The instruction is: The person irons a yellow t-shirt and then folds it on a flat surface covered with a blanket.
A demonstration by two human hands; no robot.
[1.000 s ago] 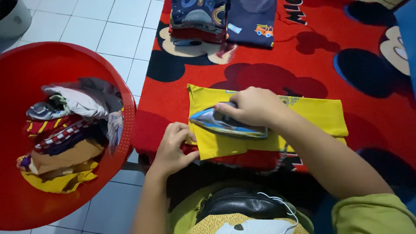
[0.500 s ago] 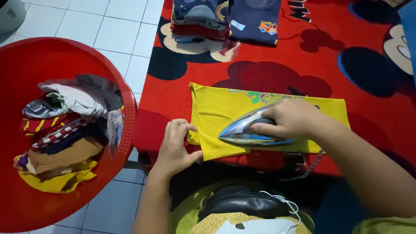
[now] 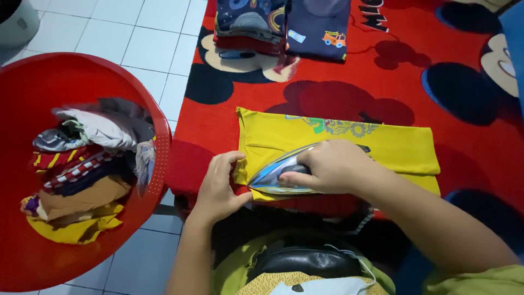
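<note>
A red plastic basin (image 3: 33,82) sits on the white tiled floor (image 3: 147,43) at far left, holding a heap of crumpled clothes (image 3: 87,164) in grey, striped red, brown and yellow. Just beside its rim begins a red cartoon-print blanket (image 3: 218,125) spread flat as an ironing surface.

On the blanket's near edge lies a folded yellow shirt (image 3: 393,147), its printed design of gears showing along the upper fold. The person's left hand (image 3: 221,186) pinches the shirt's near left corner, thumb and fingers closed on the fabric and pressing it against the blanket's edge. Touching that hand's fingertips on the right is the pointed tip of a silver clothes iron (image 3: 275,175), which rests sole-down on the shirt's lower left part. The right hand (image 3: 327,166) is wrapped firmly around the iron's handle, fingers curled under it, the forearm running off toward the lower right corner in a green sleeve (image 3: 475,281).

At the top of the frame, well apart from the shirt, two stacks of folded clothes (image 3: 284,24) in dark blue and red lie on the blanket. A black pouch (image 3: 305,259) rests in the person's lap at the bottom centre, with a thin white cord across it.
</note>
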